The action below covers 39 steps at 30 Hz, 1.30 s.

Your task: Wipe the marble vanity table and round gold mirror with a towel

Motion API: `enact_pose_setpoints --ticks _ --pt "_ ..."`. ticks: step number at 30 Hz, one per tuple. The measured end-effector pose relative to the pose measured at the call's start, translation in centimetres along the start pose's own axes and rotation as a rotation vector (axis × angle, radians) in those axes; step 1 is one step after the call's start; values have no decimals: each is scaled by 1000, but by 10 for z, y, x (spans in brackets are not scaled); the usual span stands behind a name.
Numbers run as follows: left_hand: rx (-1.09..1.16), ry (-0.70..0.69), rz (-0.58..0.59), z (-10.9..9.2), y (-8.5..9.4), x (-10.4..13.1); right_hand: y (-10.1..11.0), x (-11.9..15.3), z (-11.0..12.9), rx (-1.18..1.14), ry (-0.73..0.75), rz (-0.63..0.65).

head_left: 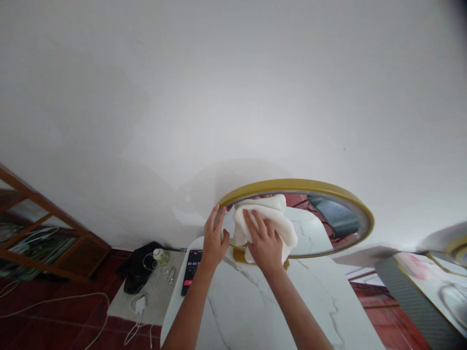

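A round mirror (343,214) with a gold frame stands tilted on a white marble-patterned table (248,301). My left hand (215,238) grips the frame at its left edge, fingers on the outer rim and thumb toward the glass. Against the glass, my right hand (266,240) presses a folded white cloth (284,226), its fingers bent over the fabric. The cloth covers the left-middle part of the mirror and hangs over the lower rim. Part of the gold base (239,255) shows below the frame, partly hidden by the cloth and hand.
A phone (190,272) with a running timer lies at the table's left edge. Further left, a low surface (149,304) bears a black bag (140,267), a small bottle (160,255) and white cables. A wooden shelf (54,228) stands left; another table (438,287) is at right.
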<state>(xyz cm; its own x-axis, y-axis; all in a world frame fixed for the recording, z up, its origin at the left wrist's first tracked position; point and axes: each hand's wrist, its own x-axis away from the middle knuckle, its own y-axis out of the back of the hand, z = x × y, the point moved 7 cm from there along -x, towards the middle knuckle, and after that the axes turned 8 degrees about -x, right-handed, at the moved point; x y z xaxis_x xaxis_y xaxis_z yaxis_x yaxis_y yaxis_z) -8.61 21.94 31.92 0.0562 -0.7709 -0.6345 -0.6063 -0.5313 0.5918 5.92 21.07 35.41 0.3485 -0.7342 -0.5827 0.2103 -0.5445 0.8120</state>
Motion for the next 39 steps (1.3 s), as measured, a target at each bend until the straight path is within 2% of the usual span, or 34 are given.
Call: enact_pose_setpoints --ticks 2,8,14,21,27,34,39 --pt "20 12 8 1 0 1 0 -1 3 1 0 -22" --pt "26 16 16 3 1 0 -29 11 18 1 115 62" --pt "35 7 22 3 2 0 -16 3 13 1 43 -3" --pt "32 7 36 3 3 -1 -39 16 19 14 117 70" --pt "35 4 40 1 4 0 -26 8 13 -14 49 20" --pt "35 22 12 3 2 -1 -47 23 15 -28 111 56" --pt "48 25 35 1 2 -1 -38 16 11 -25 54 38"
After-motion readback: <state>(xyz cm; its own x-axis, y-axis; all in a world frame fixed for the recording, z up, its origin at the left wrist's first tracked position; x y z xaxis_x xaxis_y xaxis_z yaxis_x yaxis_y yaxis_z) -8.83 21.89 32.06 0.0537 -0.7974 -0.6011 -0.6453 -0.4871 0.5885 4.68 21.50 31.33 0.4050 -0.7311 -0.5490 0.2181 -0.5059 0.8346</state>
